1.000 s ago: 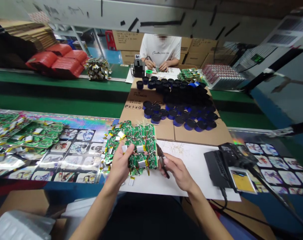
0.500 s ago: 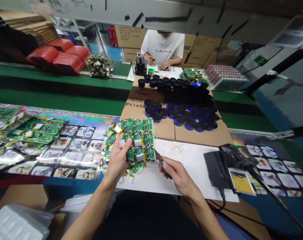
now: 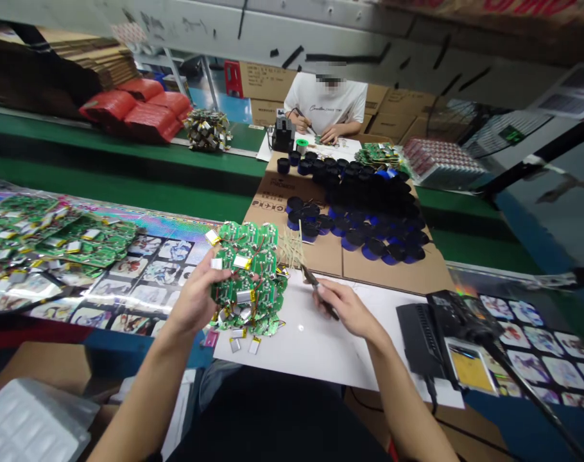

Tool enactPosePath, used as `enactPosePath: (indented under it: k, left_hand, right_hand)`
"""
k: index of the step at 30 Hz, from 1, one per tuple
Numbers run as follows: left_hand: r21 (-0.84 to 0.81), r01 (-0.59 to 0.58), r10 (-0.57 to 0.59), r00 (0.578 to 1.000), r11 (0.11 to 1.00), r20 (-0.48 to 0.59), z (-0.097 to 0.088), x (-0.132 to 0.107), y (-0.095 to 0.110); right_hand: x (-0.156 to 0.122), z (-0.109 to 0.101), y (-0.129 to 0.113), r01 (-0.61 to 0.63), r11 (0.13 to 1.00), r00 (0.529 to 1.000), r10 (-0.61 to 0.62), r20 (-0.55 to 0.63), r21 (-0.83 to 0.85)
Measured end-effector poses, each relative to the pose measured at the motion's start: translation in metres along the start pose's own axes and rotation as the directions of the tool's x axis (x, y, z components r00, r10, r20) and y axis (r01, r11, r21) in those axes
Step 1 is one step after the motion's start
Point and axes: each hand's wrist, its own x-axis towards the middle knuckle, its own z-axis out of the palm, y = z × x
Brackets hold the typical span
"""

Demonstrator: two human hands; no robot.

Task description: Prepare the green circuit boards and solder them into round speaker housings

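A clump of green circuit boards (image 3: pixel 246 282) with small silver pouch batteries and thin red wires lies at the front of the cardboard, overhanging a white sheet (image 3: pixel 301 346). My left hand (image 3: pixel 193 298) grips its left edge with the fingers curled over the boards. My right hand (image 3: pixel 350 310) holds a small dark-handled pair of cutters (image 3: pixel 319 292), whose tips point up and left and stop just right of the clump. A few loose pouch batteries (image 3: pixel 244 344) lie on the sheet just below the boards.
Pale wire offcuts (image 3: pixel 291 249) lie on the cardboard behind the boards. Black and blue spools (image 3: pixel 364 224) stand beyond them. A soldering station (image 3: pixel 446 327) sits at right, boards (image 3: pixel 65 237) lie on a printed mat at left, and a co-worker (image 3: pixel 325 102) solders opposite.
The whole view has shifted right and down. My left hand now sits further left at the edge of the clump, and the cutters are tilted more steeply.
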Motion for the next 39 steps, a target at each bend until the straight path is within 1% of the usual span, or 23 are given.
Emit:
enactPosePath:
  k: [1,3,4,6,8,10,11,13,15,17,18,19,20,21,22,25,27,28,30,32,34,37,39]
  left_hand:
    - [0.066,-0.011,0.009,0.999,0.998,0.036,-0.008,-0.001,0.007]
    - [0.245,-0.077,0.059,0.995,0.966,0.079,-0.022,-0.002,0.021]
    - [0.342,-0.125,0.098,0.991,0.931,0.093,-0.027,-0.002,0.029]
    - [0.499,-0.201,0.154,0.979,0.843,0.134,-0.034,-0.003,0.043]
    - [0.574,-0.235,0.147,0.97,0.784,0.195,-0.036,-0.004,0.057]
    - [0.64,-0.282,0.123,0.952,0.714,0.282,-0.036,-0.004,0.071]
    - [0.682,-0.326,0.118,0.935,0.655,0.334,-0.035,-0.004,0.077]
    - [0.756,-0.434,0.118,0.892,0.49,0.436,-0.032,-0.002,0.086]
    - [0.785,-0.518,0.108,0.851,0.34,0.515,-0.028,0.001,0.091]
    - [0.786,-0.562,0.097,0.824,0.257,0.558,-0.02,0.004,0.094]
    - [0.787,-0.57,0.094,0.82,0.236,0.565,-0.016,0.006,0.096]
    - [0.786,-0.572,0.097,0.818,0.234,0.566,-0.011,0.007,0.097]
    - [0.784,-0.567,0.104,0.821,0.251,0.561,-0.005,0.008,0.099]
    - [0.778,-0.559,0.114,0.826,0.286,0.552,0.0,0.009,0.101]
    - [0.764,-0.549,0.13,0.831,0.339,0.541,0.006,0.01,0.104]
    - [0.683,-0.513,0.147,0.841,0.52,0.52,0.021,0.012,0.112]
    - [0.635,-0.505,0.144,0.835,0.585,0.531,0.027,0.014,0.115]
    - [0.623,-0.502,0.143,0.833,0.6,0.534,0.029,0.016,0.116]
    - [0.62,-0.502,0.154,0.836,0.603,0.527,0.03,0.019,0.116]
    - [0.642,-0.532,0.183,0.828,0.552,0.529,0.029,0.023,0.114]
    - [0.671,-0.601,0.222,0.794,0.434,0.566,0.027,0.026,0.113]
    - [0.699,-0.677,0.194,0.736,0.23,0.649,0.026,0.026,0.115]
    - [0.699,-0.701,0.143,0.713,0.142,0.686,0.026,0.024,0.118]
  right_hand:
    - [0.009,-0.008,-0.005,0.02,0.987,0.999,-0.025,-0.03,-0.159]
    - [0.025,-0.019,-0.015,0.052,0.905,0.993,-0.09,-0.071,-0.422]
    - [0.032,-0.023,-0.019,0.062,0.849,0.992,-0.112,-0.064,-0.525]
    - [0.043,-0.028,-0.026,0.067,0.735,0.993,-0.114,-0.025,-0.674]
    - [0.05,-0.029,-0.031,0.051,0.635,0.997,-0.082,-0.001,-0.771]
    - [0.052,-0.028,-0.033,0.025,0.55,0.999,-0.047,-0.001,-0.835]
    - [0.052,-0.027,-0.033,0.015,0.513,1.0,-0.029,0.0,-0.858]
    - [0.051,-0.025,-0.033,0.005,0.454,1.0,0.01,0.011,-0.891]
    - [0.049,-0.023,-0.032,0.003,0.407,0.999,0.036,0.02,-0.913]
    - [0.047,-0.024,-0.033,0.004,0.375,0.999,0.046,0.023,-0.927]
    - [0.046,-0.024,-0.034,0.007,0.371,0.999,0.046,0.025,-0.928]
    - [0.045,-0.026,-0.035,0.011,0.379,0.999,0.041,0.029,-0.925]
    - [0.045,-0.027,-0.036,0.017,0.397,0.999,0.029,0.032,-0.918]
    - [0.044,-0.029,-0.037,0.027,0.423,0.999,0.01,0.034,-0.906]
    - [0.043,-0.031,-0.039,0.039,0.451,0.999,-0.015,0.037,-0.892]
    - [0.043,-0.035,-0.04,0.068,0.506,0.997,-0.065,0.04,-0.86]
    - [0.045,-0.036,-0.041,0.051,0.493,0.999,-0.035,0.039,-0.869]
    - [0.046,-0.035,-0.042,0.031,0.475,0.999,-0.002,0.034,-0.879]
    - [0.047,-0.033,-0.044,-0.009,0.439,0.998,0.066,0.022,-0.899]
    - [0.049,-0.032,-0.045,-0.023,0.432,0.996,0.09,0.018,-0.902]
    - [0.049,-0.033,-0.045,0.001,0.474,0.999,0.041,0.024,-0.881]
    - [0.047,-0.037,-0.042,0.062,0.598,0.993,-0.119,-0.012,-0.799]
    - [0.043,-0.039,-0.043,0.103,0.709,0.977,-0.205,-0.065,-0.698]
